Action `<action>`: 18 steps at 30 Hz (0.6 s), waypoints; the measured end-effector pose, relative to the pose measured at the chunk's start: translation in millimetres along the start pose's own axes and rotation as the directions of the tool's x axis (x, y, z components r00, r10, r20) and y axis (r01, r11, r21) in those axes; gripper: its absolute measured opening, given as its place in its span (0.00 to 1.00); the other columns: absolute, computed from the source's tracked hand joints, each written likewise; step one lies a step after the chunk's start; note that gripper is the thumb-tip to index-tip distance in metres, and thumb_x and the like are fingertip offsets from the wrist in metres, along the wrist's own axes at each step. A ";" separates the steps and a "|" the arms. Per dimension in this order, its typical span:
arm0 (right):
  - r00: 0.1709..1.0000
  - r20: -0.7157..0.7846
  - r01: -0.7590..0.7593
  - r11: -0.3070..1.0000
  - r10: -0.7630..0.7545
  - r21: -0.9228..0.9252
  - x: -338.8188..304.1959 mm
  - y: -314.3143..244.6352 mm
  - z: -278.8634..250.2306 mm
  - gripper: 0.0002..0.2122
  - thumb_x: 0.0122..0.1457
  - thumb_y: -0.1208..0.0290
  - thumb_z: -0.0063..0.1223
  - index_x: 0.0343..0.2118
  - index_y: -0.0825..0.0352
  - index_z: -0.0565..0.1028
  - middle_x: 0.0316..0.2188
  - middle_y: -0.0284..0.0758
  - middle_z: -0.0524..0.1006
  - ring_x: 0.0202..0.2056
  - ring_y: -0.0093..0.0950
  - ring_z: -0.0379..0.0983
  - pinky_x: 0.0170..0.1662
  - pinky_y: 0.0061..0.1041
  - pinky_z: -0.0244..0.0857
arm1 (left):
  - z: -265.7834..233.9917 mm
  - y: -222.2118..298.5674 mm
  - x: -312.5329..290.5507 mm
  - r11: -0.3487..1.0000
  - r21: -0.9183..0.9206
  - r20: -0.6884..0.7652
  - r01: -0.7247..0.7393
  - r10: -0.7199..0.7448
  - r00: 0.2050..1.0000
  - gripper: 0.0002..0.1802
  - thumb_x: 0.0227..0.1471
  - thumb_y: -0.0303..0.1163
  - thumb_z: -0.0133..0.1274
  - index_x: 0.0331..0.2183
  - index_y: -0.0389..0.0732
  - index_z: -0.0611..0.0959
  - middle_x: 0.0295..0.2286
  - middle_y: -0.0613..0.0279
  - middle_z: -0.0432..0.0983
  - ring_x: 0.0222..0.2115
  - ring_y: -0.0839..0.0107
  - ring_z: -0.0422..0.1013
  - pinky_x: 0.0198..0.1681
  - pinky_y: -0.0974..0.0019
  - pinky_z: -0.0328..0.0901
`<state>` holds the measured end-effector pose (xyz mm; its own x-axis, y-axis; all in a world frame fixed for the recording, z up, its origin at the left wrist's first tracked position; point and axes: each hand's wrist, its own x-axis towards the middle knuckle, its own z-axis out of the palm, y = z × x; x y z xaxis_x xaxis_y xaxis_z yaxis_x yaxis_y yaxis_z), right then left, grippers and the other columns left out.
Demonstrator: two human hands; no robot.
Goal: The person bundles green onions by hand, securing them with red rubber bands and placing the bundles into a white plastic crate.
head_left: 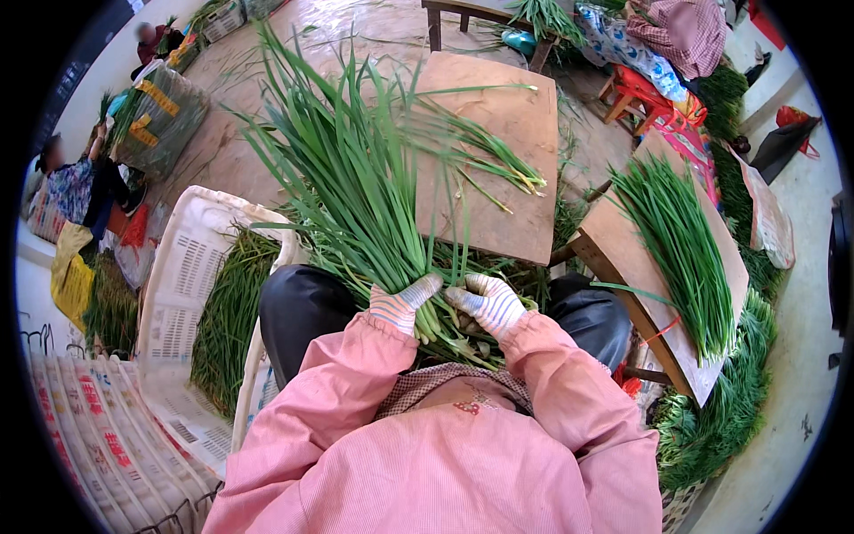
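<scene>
the step in hand looks like sorting and tidying cut greens by the stalks; the left grip (402, 304), in a striped glove, is closed round the pale lower stalks of a long green bunch (342, 178), whose leaves fan up and away to the far left of it; the right grip (489, 304) sits just beside, thumb toward the left one, with a few thin strands (463, 236) rising next to its fingertips; whether it pinches them cannot be told.

the next move probably calls for the left grip to stay firm while the right one draws poor strands from the stalk ends; pulling too hard could bend good leaves.

both grips meet low in front of the body, between the dark knees (302, 311); the pink sleeves (351, 356) slant inward, elbows out, wrists turned toward each other.

beyond the grips, a small bundle (503, 156) lies on a bench (525, 98); to the right of them, a neat bundle (680, 254) rests on another bench (614, 245); to the left, a white crate (191, 218) holds more greens (231, 316).
</scene>
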<state>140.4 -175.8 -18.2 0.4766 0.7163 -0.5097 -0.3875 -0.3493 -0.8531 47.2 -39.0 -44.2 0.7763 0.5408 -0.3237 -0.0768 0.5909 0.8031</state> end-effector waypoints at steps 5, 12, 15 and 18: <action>0.999 -0.025 -0.001 0.644 -0.028 -0.765 19.5 26.9 -29.9 0.18 0.51 0.54 0.51 0.35 0.66 0.76 0.24 0.40 0.76 0.26 0.32 0.72 0.34 0.28 0.65 | -6.2 33.9 13.9 0.998 -0.017 -0.166 -0.052 0.049 0.985 0.19 0.36 0.22 0.63 0.35 0.43 0.77 0.28 0.65 0.74 0.24 0.69 0.71 0.24 0.65 0.69; 0.954 -0.019 0.160 0.564 -0.298 -0.810 -11.7 -27.7 -28.5 0.23 0.52 0.49 0.47 0.34 0.69 0.73 0.29 0.48 0.75 0.34 0.45 0.71 0.37 0.35 0.65 | 1.7 30.9 24.9 0.987 -0.003 -0.203 0.158 -0.156 0.967 0.16 0.38 0.24 0.63 0.33 0.42 0.77 0.25 0.61 0.74 0.19 0.62 0.70 0.15 0.60 0.65; 0.889 0.070 0.322 0.509 -0.453 -0.798 -0.4 -14.7 0.5 0.17 0.48 0.61 0.57 0.36 0.69 0.72 0.25 0.44 0.75 0.29 0.39 0.74 0.35 0.31 0.67 | 18.9 6.8 21.6 0.980 -0.097 -0.135 0.171 -0.184 0.974 0.17 0.41 0.25 0.61 0.37 0.43 0.76 0.27 0.62 0.75 0.22 0.62 0.71 0.20 0.58 0.66; 0.920 -0.046 0.276 0.725 -0.390 -0.631 7.1 14.9 -7.3 0.13 0.50 0.67 0.57 0.34 0.69 0.72 0.22 0.36 0.75 0.24 0.27 0.72 0.29 0.25 0.66 | 12.5 1.0 14.4 0.923 0.012 -0.193 0.386 -0.376 0.906 0.21 0.40 0.38 0.64 0.36 0.43 0.76 0.27 0.61 0.74 0.25 0.63 0.72 0.22 0.59 0.68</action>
<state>143.8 -180.3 -35.4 0.6257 0.7671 -0.1415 0.3484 -0.4371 -0.8292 66.1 -38.1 -41.8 0.6117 0.3831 -0.6921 0.2360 0.7467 0.6219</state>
